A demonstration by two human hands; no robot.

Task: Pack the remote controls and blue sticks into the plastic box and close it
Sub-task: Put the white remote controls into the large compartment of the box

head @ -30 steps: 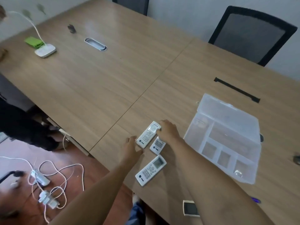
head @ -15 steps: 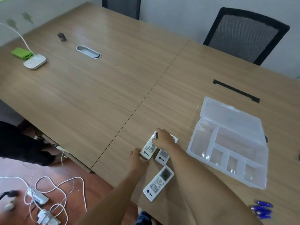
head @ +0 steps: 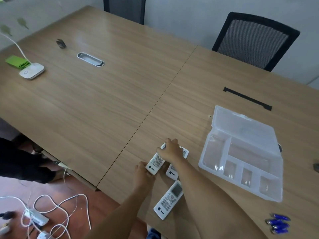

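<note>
Three white remote controls lie near the table's front edge. My right hand [head: 170,150] grips the top of the leftmost remote [head: 155,163], and my left hand [head: 143,171] holds its lower end. A second remote [head: 172,172] lies partly under my right forearm. The third remote [head: 168,201] lies free, closer to me. The clear plastic box [head: 207,163] stands open to the right, its compartments bare and its lid [head: 241,128] folded back. Several blue sticks [head: 278,223] lie at the bottom right.
A black strip [head: 246,99] lies beyond the box. Far left stand a white lamp base [head: 32,70] and a green item [head: 16,62]. A cable port [head: 90,59] and a small dark object [head: 61,43] lie further back. A mesh chair [head: 255,40] faces the far side; cables [head: 51,209] lie on the floor.
Both hands have closed on the leftmost remote, the right on its top, the left on its bottom. The view has shifted, bringing the blue sticks into sight.
</note>
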